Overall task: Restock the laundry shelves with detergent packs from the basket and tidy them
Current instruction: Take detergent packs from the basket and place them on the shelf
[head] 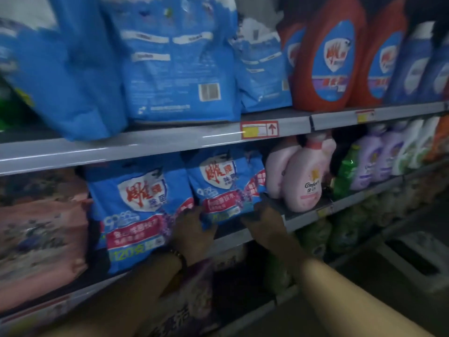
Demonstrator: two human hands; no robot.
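Two blue detergent packs with red logos stand on the middle shelf (303,217). The right pack (226,188) is held at its bottom edge from both sides: my left hand (192,229) grips its lower left corner and my right hand (264,222) its lower right corner. The left, larger blue pack (138,212) leans forward beside my left hand. More blue packs (179,59) stand on the upper shelf with their backs turned outward. The basket is out of sight.
Pink softener bottles (301,181) stand just right of the held pack, then green and purple bottles (371,164). Red detergent jugs (330,57) fill the upper right. Pink packs (41,234) lie at the far left. A grey crate (418,263) sits on the floor.
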